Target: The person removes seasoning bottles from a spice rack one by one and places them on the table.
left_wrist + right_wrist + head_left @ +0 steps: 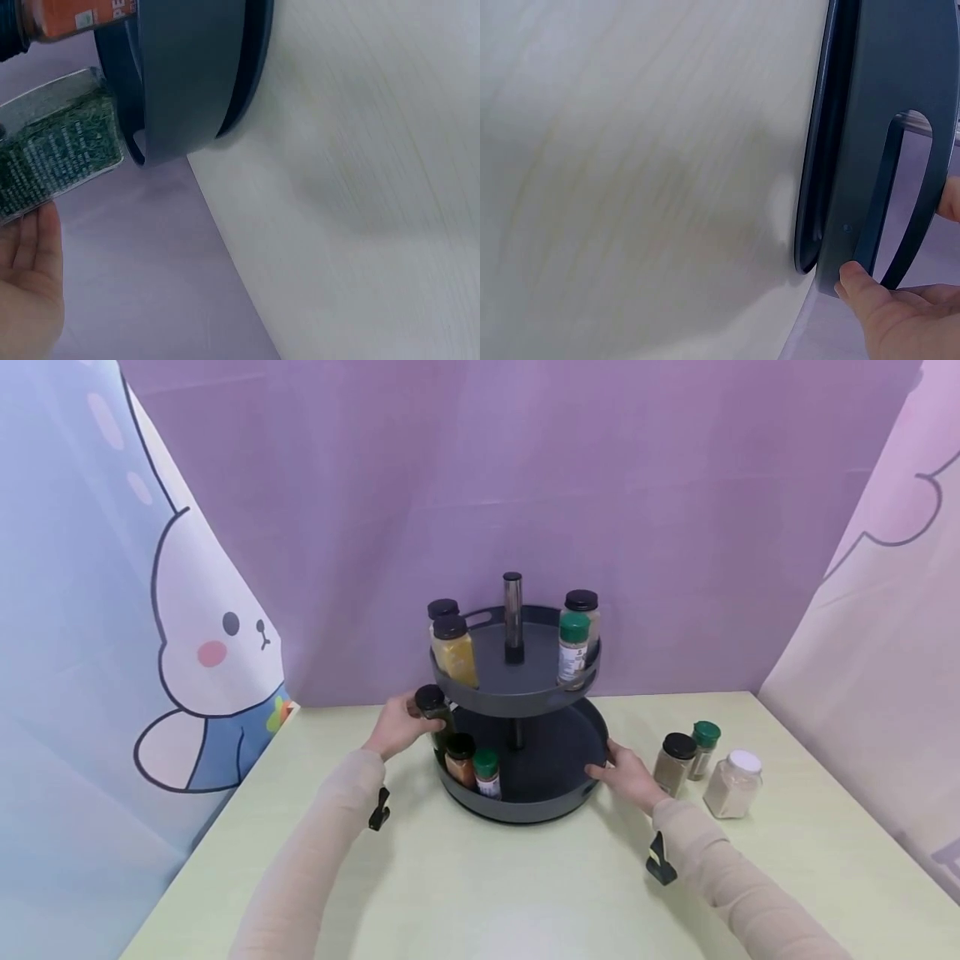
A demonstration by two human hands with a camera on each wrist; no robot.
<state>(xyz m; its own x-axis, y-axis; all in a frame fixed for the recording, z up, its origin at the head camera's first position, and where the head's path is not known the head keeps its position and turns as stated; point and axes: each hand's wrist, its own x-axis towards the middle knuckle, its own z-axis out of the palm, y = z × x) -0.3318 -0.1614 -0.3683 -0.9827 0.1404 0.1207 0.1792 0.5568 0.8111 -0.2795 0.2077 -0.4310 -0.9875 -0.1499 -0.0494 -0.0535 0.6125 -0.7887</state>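
Observation:
A dark grey two-tier turntable [517,812] stands on the table. My left hand [397,727] holds a black-lidded jar of dried green herbs [64,146] at the left edge of the lower tray, tilted in the head view. Whether the jar's base touches the tray cannot be told. On that tray, beside it, sit an orange-brown spice jar [460,762] with a black lid and a small green-capped jar [487,775]. My right hand [632,777] grips the lower tray's right rim by its handle cutout [904,187], thumb against the outer wall.
On the upper tray stand a yellow spice jar [456,653], another black-lidded jar [442,610] behind it, a green-capped jar [573,652] and a black-lidded jar [583,603]. Right of my right hand are a black-lidded jar [673,764], a green-capped jar [703,750] and a white-lidded jar [733,785].

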